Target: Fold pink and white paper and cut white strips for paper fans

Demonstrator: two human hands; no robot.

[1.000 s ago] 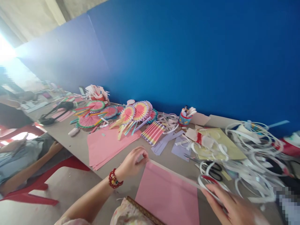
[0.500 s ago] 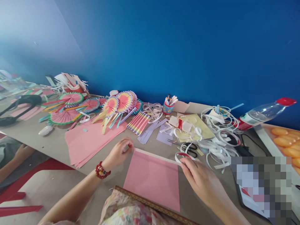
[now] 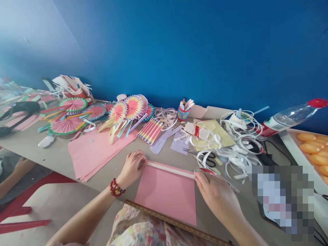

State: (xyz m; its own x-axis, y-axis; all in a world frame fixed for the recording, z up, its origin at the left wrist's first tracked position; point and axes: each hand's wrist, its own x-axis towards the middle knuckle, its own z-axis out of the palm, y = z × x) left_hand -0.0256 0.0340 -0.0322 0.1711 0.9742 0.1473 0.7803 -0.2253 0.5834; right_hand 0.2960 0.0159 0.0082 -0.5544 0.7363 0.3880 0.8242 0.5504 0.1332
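Note:
A pink sheet of paper (image 3: 166, 191) lies flat in front of me. Along its far edge runs a strip of white tape (image 3: 170, 169), a narrow pink margin showing beyond it. My left hand (image 3: 134, 164), fingers bent and pinched together, is at the strip's left end on the sheet's corner. At the right end my right hand (image 3: 216, 191) is closed round a white tape roll with a red inner side (image 3: 205, 170), mostly hidden by the fingers. Black-handled scissors (image 3: 210, 159) lie just beyond the right hand.
Stacked pink sheets (image 3: 94, 153), folded paper fans (image 3: 134, 107) and a pleated striped paper (image 3: 151, 130) lie left and ahead. Curled white strips (image 3: 238, 164), a pen cup (image 3: 183, 112) and a bottle (image 3: 289, 118) stand or lie rightward. Another person's arm (image 3: 15, 174) shows at left.
The white strip has come down from the sheet's far edge onto the paper, slightly inside it. My right hand has shifted a little, and my left hand's fingers have turned downward.

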